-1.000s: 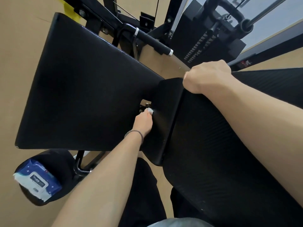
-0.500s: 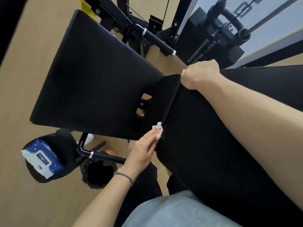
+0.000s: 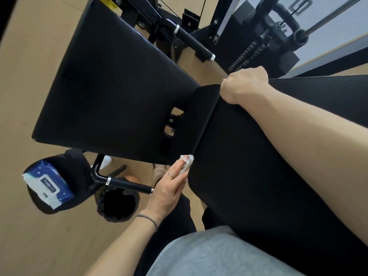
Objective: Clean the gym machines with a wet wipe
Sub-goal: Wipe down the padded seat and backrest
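Note:
A black gym machine fills the view: a broad seat pad [image 3: 111, 92] on the left and a ribbed back pad [image 3: 249, 166] on the right. My left hand [image 3: 169, 188] presses a crumpled white wet wipe [image 3: 187, 161] against the near end of the seam where the two pads meet. My right hand [image 3: 243, 84] grips the far top corner of the back pad, its fingers curled over the edge.
A blue pack of wipes [image 3: 47, 183] lies on a round black pad at lower left. A black handle bar [image 3: 123, 183] with chrome rings juts out below the seat. The weight stack [image 3: 249, 54] and frame stand behind. Tan floor lies all around.
My left hand has slid the wipe from the gap between the pads down the seam to its near end. The right hand has kept its grip on the corner.

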### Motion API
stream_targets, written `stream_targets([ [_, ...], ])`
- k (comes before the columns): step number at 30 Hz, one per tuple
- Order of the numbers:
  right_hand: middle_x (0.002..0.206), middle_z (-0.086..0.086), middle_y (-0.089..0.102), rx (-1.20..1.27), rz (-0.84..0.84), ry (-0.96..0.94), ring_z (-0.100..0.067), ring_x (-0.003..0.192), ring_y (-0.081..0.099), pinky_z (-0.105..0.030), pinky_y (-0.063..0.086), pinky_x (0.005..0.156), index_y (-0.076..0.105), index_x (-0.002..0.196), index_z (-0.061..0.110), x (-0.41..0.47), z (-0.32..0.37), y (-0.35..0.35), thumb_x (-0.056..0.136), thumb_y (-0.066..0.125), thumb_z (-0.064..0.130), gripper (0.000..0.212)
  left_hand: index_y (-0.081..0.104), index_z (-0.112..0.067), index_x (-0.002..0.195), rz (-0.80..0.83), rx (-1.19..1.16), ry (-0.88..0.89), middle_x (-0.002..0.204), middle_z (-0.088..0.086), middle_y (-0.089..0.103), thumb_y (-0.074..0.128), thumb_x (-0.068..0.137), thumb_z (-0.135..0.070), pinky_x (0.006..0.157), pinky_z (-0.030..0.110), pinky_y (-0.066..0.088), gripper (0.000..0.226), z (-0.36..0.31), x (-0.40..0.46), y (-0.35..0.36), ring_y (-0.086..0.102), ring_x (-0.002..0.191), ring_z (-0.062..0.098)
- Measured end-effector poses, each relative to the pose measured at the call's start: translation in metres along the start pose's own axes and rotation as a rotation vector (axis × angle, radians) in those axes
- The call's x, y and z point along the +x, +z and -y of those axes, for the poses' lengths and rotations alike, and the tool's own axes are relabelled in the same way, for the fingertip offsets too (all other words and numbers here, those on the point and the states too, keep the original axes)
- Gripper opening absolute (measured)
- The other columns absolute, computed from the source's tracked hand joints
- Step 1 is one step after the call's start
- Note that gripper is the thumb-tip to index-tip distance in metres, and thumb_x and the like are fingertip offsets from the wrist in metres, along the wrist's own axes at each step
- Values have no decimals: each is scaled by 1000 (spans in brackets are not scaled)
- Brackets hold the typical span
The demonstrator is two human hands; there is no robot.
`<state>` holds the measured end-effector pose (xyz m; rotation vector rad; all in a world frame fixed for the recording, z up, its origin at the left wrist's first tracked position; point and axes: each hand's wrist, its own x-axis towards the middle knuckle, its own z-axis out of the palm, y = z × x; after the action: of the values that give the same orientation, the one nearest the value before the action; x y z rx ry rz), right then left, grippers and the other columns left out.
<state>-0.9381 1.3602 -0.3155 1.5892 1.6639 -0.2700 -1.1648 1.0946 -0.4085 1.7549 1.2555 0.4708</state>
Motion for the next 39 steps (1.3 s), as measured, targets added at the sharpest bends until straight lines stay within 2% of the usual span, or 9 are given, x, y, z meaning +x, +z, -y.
stream_targets([
  [5,126,-11,63,6,12,9,-33,117,58,-41,37,94,63,124,14,0,0,0,105,28,27,42,55,-10,142,-41,20,-27,162,1,32,60,97,-1,118,37,36,46,-1,0,11,28,150,13],
  [12,116,-8,64,25,10,15,-31,109,59,-39,34,85,63,120,15,4,1,2,104,30,26,39,37,-21,155,56,-28,-80,162,5,31,45,105,-14,123,28,25,51,3,56,6,25,151,12],
  [19,104,-5,62,53,2,-12,-29,95,56,-39,33,80,64,112,19,5,0,2,101,31,23,36,44,-37,148,172,-226,-485,134,-21,53,36,109,-33,99,4,29,40,17,140,-12,44,122,-11],
  [21,92,-4,56,61,25,3,-28,87,52,-39,34,78,64,108,18,6,1,1,101,31,22,35,52,-41,135,119,-152,-609,113,-22,62,33,108,-37,92,13,44,33,23,92,-2,58,106,-7],
  [24,88,-4,55,65,41,16,-28,85,52,-39,33,77,66,108,18,8,2,0,100,31,19,36,47,-32,146,39,-251,-796,140,-12,56,35,109,-30,112,25,37,39,20,22,9,50,130,3],
  [26,92,-5,56,61,66,22,-28,86,51,-39,33,78,65,111,18,10,2,0,99,31,18,36,53,-30,138,23,-301,-892,127,-13,60,34,109,-26,97,16,39,35,14,20,11,56,112,-3],
  [29,99,-7,60,72,71,42,-30,87,51,-39,34,81,64,115,15,13,2,0,101,33,21,35,64,-14,101,-67,-311,-1121,90,3,62,32,107,-25,68,24,44,34,22,63,16,56,77,12],
  [34,108,-9,65,92,69,45,-32,97,58,-40,33,85,64,117,14,14,3,-1,102,32,23,37,60,3,127,104,-240,-1235,127,24,63,39,103,-16,99,44,52,37,53,114,16,60,118,41],
  [39,112,-7,66,109,73,49,-30,99,59,-39,34,84,66,114,16,14,4,0,101,33,23,36,55,-7,135,181,-61,-1019,137,15,55,31,107,-10,102,35,40,37,25,166,-3,54,126,34],
])
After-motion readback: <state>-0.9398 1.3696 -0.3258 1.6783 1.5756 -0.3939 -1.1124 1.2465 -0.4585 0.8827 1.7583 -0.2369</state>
